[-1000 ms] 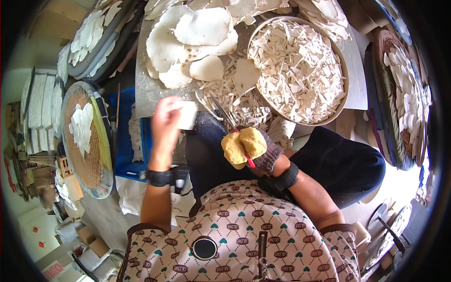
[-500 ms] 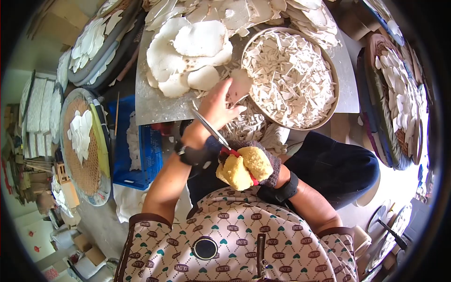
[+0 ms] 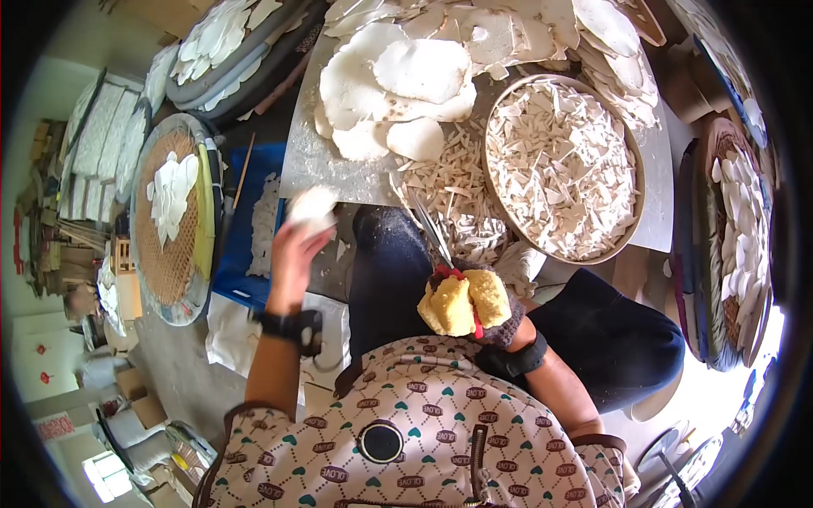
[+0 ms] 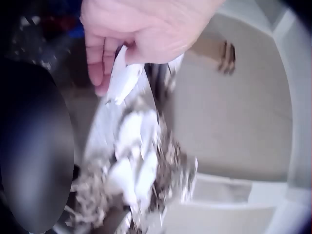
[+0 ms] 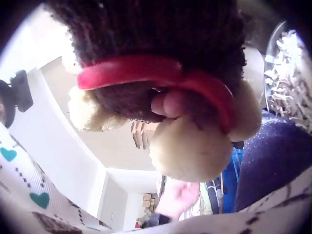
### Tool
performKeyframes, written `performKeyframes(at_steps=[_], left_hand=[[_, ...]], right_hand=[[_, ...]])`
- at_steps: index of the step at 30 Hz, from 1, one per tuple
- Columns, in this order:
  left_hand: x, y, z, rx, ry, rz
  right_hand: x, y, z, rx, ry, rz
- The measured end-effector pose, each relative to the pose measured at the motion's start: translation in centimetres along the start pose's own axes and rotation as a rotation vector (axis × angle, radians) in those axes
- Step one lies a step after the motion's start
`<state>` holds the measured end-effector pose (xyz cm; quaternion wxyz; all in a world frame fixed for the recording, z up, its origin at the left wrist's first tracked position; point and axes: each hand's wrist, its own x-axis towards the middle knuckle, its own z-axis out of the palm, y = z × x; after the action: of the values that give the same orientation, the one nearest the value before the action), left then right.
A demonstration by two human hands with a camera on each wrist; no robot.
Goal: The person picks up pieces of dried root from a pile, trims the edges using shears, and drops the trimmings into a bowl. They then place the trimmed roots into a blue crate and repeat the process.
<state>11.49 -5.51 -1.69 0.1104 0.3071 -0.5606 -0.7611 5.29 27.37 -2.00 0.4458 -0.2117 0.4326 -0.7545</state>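
In the head view my left hand is raised left of the table's front edge, holding a blurred pale flat piece. The left wrist view has thumb and fingers pinching this thin white piece by its edge. My right hand, in a dark knitted glove, grips scissors over my lap. Their blades point up toward the table. Thick yellow padding surrounds the handles in the head view, and the red handles cross the glove in the right wrist view.
A round basin heaped with white chips stands on the metal table. Beside it lie large pale sheets and loose trimmings. Below left is a blue crate; round trays of white pieces stand at the sides.
My left hand, first at the left with a squarish white piece, reached to the table beside the basin, then came back left with a pale piece. My right hand keeps the scissors over my lap.
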Motion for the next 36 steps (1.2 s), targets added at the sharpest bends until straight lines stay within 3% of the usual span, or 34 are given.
performKeyframes(at_steps=[1, 3, 4, 5, 6, 7, 9, 11, 13, 15, 17, 18, 19, 21, 23, 24, 25, 27, 31, 33, 34, 36], left_hand=[[-1.2, -2.5, -5.6, -0.123, 0.104, 0.023], [-5.2, -5.0, -15.6, 1.373, 0.079, 0.135], [-5.6, -7.0, -18.1, 0.936, 0.173, 0.000], [-6.0, -9.0, -20.5, 0.294, 0.322, -0.045], [-6.4, -11.0, -22.9, -0.170, 0.498, -0.027], [-6.6, -10.9, -20.9, 0.278, 0.384, 0.073], [-4.3, -4.4, -10.0, 0.025, 0.230, 0.111], [-1.3, 0.5, 0.1, 0.163, 0.162, 0.085], [2.5, 0.9, 6.1, 0.370, -0.076, 0.263], [5.6, 0.3, 10.8, 0.666, -0.328, 0.442], [6.8, 0.4, 15.4, 1.225, -0.259, 1.011], [6.4, 1.0, 17.0, 1.390, -0.332, 1.027], [7.5, -0.2, 17.2, 1.638, -0.287, 1.090], [8.8, -1.3, 17.2, 1.681, -0.332, 1.014], [9.1, -1.1, 17.0, 1.676, -0.338, 1.061], [9.0, -0.8, 16.9, 1.644, -0.353, 1.068], [9.1, -0.6, 16.7, 1.635, -0.381, 1.080], [9.3, -0.6, 16.2, 1.533, -0.373, 1.181], [9.7, 0.2, 15.2, 1.168, -0.270, 1.071], [10.1, 0.6, 14.7, 1.139, -0.152, 0.526], [10.2, 0.4, 14.4, 0.773, -0.206, 0.607], [8.4, 2.0, 15.6, 0.218, -0.320, 0.346]], right_hand=[[0.0, 0.2, -0.2, -0.061, 0.013, -0.041], [0.0, 0.7, -0.4, -0.180, 0.043, -0.119], [0.1, 0.8, -0.6, -0.225, 0.044, -0.073], [0.2, 0.9, -0.7, -0.270, 0.047, -0.027], [0.3, 0.7, -0.6, -0.297, 0.052, -0.018], [0.4, 0.6, -0.5, -0.324, 0.057, -0.008], [0.4, -0.3, 0.4, -0.344, 0.069, -0.066], [0.2, 0.1, 0.6, -0.394, 0.091, -0.095], [0.1, 0.0, 0.5, -0.461, 0.075, -0.162], [0.7, 0.0, -0.1, -0.425, 0.000, -0.018], [0.7, -2.0, 0.5, -0.584, 0.020, -0.020], [1.1, -2.6, 0.7, -0.447, 0.001, -0.008], [0.9, -1.9, 0.7, -0.324, 0.068, -0.004], [1.0, -3.8, 1.1, -0.301, 0.038, -0.145], [1.2, -4.6, 0.6, -0.352, -0.021, -0.202], [1.0, -4.2, 0.0, -0.354, -0.032, -0.119], [1.1, -4.8, 0.3, -0.333, 0.006, -0.192], [1.4, -3.3, -0.5, -0.242, 0.000, -0.132], [1.7, -2.3, -0.2, 0.047, 0.111, -0.202], [1.9, -1.1, -1.0, 0.279, 0.078, -0.155], [1.9, 0.7, -1.6, 0.429, 0.148, -0.123], [1.8, 0.4, -2.4, 0.136, 0.141, -0.213]])
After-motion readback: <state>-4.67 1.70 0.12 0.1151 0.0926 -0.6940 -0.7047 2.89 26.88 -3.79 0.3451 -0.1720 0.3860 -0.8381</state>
